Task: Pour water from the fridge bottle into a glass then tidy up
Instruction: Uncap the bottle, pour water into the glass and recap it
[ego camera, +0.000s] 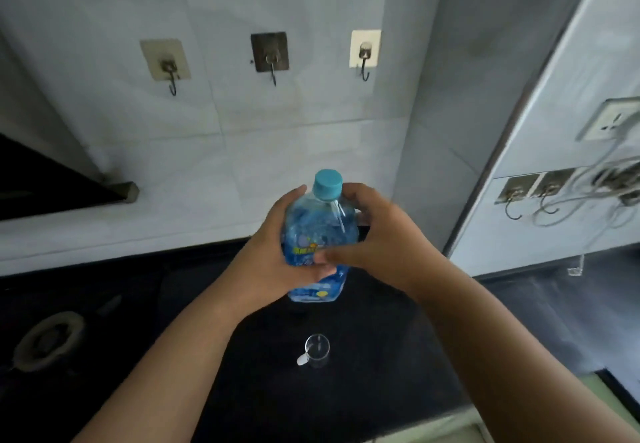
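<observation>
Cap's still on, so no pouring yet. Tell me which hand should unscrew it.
Right. The right hand sits high on the bottle, its fingers curled beside the blue cap. The left hand wraps the body lower down, better suited to steadying it.

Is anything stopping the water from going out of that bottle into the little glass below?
Yes: the blue cap is on the bottle, held in both hands. The counter between bottle and glass looks bare, and the glass mouth is open.
</observation>
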Demonstrator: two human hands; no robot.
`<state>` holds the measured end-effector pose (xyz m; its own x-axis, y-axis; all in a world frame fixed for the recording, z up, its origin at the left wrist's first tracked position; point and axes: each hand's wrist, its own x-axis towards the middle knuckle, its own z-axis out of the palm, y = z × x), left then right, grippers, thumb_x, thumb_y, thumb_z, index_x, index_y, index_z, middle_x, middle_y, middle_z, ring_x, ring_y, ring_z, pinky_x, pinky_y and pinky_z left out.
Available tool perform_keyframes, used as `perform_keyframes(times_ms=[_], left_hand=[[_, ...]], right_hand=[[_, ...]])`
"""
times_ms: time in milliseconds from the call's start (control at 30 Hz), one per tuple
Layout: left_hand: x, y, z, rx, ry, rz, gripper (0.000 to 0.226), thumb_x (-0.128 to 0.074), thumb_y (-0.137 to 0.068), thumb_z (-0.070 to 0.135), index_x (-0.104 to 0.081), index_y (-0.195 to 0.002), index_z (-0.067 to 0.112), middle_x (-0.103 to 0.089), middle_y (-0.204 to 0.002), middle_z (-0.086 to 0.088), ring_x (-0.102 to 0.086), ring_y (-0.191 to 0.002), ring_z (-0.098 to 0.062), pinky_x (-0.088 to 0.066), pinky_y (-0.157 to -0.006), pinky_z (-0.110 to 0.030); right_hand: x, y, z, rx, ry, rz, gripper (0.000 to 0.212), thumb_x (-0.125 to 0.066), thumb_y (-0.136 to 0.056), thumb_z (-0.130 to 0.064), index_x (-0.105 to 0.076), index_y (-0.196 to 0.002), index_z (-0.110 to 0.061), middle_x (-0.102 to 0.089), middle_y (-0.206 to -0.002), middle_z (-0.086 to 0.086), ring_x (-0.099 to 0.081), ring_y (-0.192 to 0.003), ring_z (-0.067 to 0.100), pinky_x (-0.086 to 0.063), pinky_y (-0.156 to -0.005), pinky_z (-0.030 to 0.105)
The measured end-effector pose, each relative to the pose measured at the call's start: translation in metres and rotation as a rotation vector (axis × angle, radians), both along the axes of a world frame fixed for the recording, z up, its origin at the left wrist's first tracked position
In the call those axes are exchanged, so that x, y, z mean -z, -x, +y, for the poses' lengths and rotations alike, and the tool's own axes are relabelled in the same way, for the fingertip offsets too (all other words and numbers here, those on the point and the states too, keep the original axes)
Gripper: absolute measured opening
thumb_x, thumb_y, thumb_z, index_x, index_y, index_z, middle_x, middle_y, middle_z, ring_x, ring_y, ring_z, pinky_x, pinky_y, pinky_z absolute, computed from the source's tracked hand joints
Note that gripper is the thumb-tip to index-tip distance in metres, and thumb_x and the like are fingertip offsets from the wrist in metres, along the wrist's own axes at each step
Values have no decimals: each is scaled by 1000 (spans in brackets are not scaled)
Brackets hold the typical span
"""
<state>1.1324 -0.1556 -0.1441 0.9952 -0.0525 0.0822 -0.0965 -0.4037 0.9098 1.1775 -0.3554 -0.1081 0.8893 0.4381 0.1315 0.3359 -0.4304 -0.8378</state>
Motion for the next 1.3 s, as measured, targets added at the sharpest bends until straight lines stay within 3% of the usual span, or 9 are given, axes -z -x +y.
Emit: perform_keyframes(times_ms=[233, 400, 533, 733, 800, 900, 967, 1133, 1300], left_hand=[[-38, 22, -21, -48, 142, -146, 94, -98, -61, 24, -44, -132, 52, -69, -122, 22, -71, -113, -5, -62, -92, -37], [-42, 24, -24, -210, -1, -268, 89, -98, -62, 41, -44, -132, 49, -62, -126, 21, -66, -116, -6, -59, -97, -37], [-51, 20, -14, -310, -307, -433, 88, -94, -61, 52, -43, -133, 44, -55, -121, 22, -56, -116, -7, -55, -98, -37], [-69, 21, 6, -312, -638, -479, 96, -92, -62, 56, -41, -141, 37, -59, -123, 11, -56, -113, -15, -52, -95, -40], [-79, 21, 13, -238, -605, -444, 96, -93, -64, 56, -42, -143, 38, -57, -128, 16, -52, -116, -8, -48, -98, -30], [-90, 23, 28, -152, -482, -372, 98, -96, -60, 54, -44, -143, 43, -54, -127, 26, -52, -116, 0, -44, -97, -17], [-91, 23, 38, -113, -397, -313, 101, -98, -56, 53, -44, -141, 48, -57, -126, 28, -58, -116, -2, -50, -99, -23], [-97, 25, 58, -12, -255, -219, 98, -103, -53, 41, -53, -137, 48, -67, -123, 23, -67, -111, -3, -59, -97, -34], [-101, 28, 81, 303, -89, -7, 91, -101, -60, 6, -60, -136, 36, -74, -123, 3, -72, -114, -18, -59, -97, -42]], right_hand=[[-50, 25, -14, -87, -110, -2, 83, -94, -72, -23, -51, -142, -35, -67, -128, -17, -68, -115, 6, -63, -89, 35], [-74, 30, -10, -13, -82, -13, 48, -66, -86, -69, -61, -125, -41, -69, -121, -13, -70, -103, 5, -59, -91, 33], [-97, 23, 7, 281, 326, -358, 51, -40, -95, -74, -56, -85, -26, -62, -82, -9, -60, -71, 10, -47, -62, 32], [-120, 13, 25, 377, 662, -219, 60, -26, -99, -62, -54, -73, -16, -59, -77, 2, -53, -68, 17, -32, -58, 29], [-124, 12, 31, 429, 615, -214, 71, -22, -100, -69, -57, -72, -14, -62, -75, 2, -55, -68, 18, -34, -59, 30], [-127, 16, 38, 425, 540, -263, 57, -33, -103, -49, -44, -63, -10, -51, -64, 2, -50, -61, 23, -36, -59, 28], [-129, 20, 43, 411, 491, -273, 46, -39, -99, -35, -36, -61, -11, -40, -62, 4, -39, -60, 25, -34, -59, 30], [-123, 24, 55, 422, 397, -334, 47, -43, -94, -34, -31, -56, -11, -32, -56, 5, -30, -55, 23, -28, -55, 30], [-108, 28, 54, 29, 366, -1021, 50, -40, -95, -33, -42, -50, -11, -38, -45, 2, -37, -44, 24, -29, -46, 31]])
